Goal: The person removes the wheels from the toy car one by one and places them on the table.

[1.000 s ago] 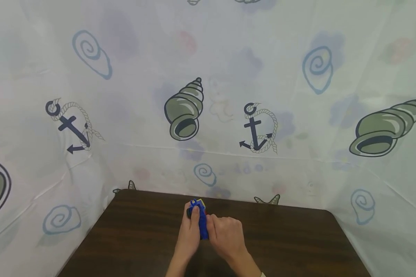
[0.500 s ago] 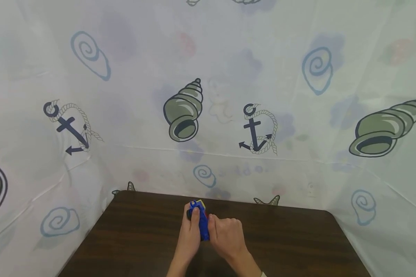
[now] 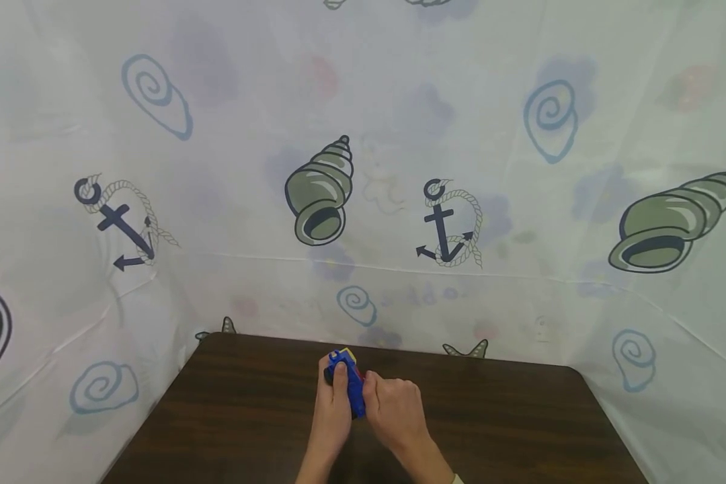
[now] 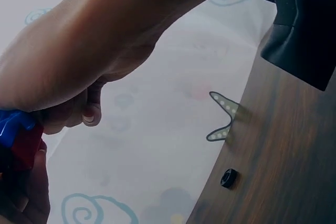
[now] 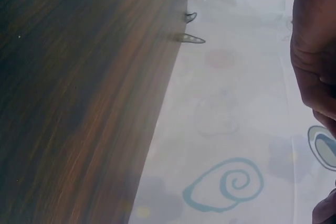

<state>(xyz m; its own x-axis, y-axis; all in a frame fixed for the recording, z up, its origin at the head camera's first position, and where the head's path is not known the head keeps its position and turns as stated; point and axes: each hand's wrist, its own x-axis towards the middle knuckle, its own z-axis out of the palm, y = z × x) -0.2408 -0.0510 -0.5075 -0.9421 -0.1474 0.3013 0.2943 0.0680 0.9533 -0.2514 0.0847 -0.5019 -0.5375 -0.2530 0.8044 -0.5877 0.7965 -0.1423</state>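
Note:
A blue toy vehicle (image 3: 355, 390) with yellow and red parts and a black wheel is held up over the dark table in the head view. My left hand (image 3: 333, 413) grips it from the left, thumb laid along its blue body. On the other side, my right hand (image 3: 397, 410) has its fingers curled, thumb and forefinger pinching at the toy's edge. The left wrist view shows the toy's red part (image 4: 26, 148) between both hands; what the right fingertips grasp there is hidden. A small black wheel (image 4: 229, 178) rests on the table in that view.
The dark wooden table (image 3: 248, 390) meets a pale cloth backdrop (image 3: 387, 235) printed with shells, anchors and starfish at its back and sides. A black wrist-camera mount (image 4: 299, 30) on the right arm fills the upper right of the left wrist view.
The toy has tilted slightly, its upper end leaning a little to the left. Both hands keep their hold and have barely moved.

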